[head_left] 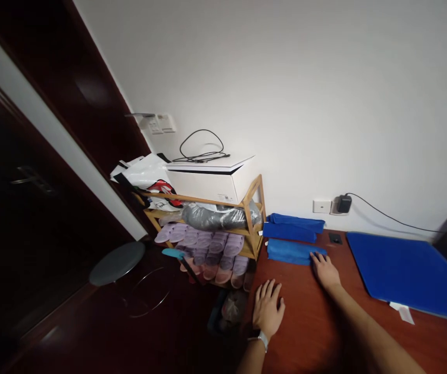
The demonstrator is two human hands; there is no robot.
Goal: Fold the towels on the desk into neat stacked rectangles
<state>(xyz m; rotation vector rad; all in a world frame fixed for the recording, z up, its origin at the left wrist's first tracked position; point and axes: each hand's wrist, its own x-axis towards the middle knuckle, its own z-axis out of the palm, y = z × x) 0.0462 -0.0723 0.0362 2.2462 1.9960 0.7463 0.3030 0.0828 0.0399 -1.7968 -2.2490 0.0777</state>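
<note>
My left hand (268, 313) lies flat near the left edge of the reddish-brown table (297, 317), fingers stretched out and nothing in them. My right hand (326, 272) reaches farther forward, its fingertips on the right end of a lighter blue folded cloth (288, 251). Just behind that strip, against the wall, are darker blue folded cloths (289, 232), stacked or overlapping. To the right of my right hand a large blue cloth (410, 272) is spread flat, a white tag (403, 313) sticking out at its near edge.
Left of the table stands a wooden shoe rack (253, 244) with several lilac slippers (219, 242), a white box (203, 184) and a black cable (202, 156) on top. A round stool (118, 263) is by the door. A black plug (343, 203) sits in the wall socket.
</note>
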